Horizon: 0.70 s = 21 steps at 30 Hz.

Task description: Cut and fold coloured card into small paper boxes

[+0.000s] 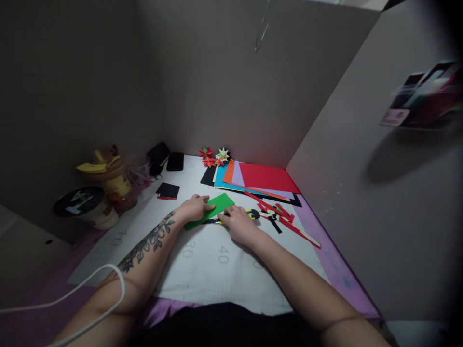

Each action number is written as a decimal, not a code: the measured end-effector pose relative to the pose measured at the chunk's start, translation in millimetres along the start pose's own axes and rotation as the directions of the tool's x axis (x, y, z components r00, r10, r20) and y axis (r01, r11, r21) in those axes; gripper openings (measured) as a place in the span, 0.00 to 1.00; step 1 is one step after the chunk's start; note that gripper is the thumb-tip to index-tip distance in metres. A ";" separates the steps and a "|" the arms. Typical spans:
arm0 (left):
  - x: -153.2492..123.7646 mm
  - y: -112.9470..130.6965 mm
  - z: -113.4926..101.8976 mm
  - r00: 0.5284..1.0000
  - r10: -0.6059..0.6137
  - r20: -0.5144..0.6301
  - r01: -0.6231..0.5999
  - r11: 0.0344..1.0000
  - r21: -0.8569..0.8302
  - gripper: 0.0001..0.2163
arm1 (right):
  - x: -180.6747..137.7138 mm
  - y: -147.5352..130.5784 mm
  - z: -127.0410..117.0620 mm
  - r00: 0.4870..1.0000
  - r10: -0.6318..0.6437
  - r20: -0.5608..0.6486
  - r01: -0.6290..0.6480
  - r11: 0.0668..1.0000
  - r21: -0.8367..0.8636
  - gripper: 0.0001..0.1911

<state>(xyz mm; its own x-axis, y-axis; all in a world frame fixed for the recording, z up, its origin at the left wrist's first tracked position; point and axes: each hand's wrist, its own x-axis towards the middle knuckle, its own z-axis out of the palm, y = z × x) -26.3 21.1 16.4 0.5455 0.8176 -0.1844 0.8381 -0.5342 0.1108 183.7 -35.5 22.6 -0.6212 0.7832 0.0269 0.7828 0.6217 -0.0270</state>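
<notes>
A green paper sheet [217, 205] lies on the white cutting mat [202, 270]. My left hand [194, 208] rests on the sheet's left part, fingers curled down on it. My right hand [239, 224] sits just right of the sheet, closed around scissors [253, 213] with yellow-and-black handles; the blades reach under the sheet's lower edge. Red, black and cream paper strips [285, 222] lie scattered right of my right hand.
A stack of coloured sheets [260, 179] lies at the back, with folded paper stars [216, 157] behind it. Dark pouches [166, 159], a small black-red pad [168, 191], and a yellow-brown toy jar [108, 176] stand left. Cardboard walls enclose the desk. A white cable [72, 294] crosses my left arm.
</notes>
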 end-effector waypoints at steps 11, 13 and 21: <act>1.5 -2.9 3.7 0.999 0.022 -0.031 -0.022 1.000 -0.002 0.20 | 4.3 -45.5 3.0 0.978 -0.202 -0.053 0.202 0.979 -0.005 0.15; 1.9 -5.2 5.1 0.996 0.051 -0.067 -0.052 0.999 -0.014 0.21 | 1.6 -46.1 3.4 0.968 -0.243 -0.065 0.245 0.969 0.018 0.16; -8.7 15.0 -6.4 0.966 -0.084 -0.243 0.050 0.988 -0.143 0.14 | -11.0 -26.5 8.7 0.927 -0.319 -0.196 0.352 0.921 0.164 0.25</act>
<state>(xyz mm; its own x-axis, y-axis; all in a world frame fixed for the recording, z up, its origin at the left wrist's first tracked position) -18.4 7.3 26.0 0.4589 0.8871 0.0500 0.8567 -0.4567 0.2398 169.4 -60.6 14.4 -0.8186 0.5267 0.2292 0.4963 0.8494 -0.1793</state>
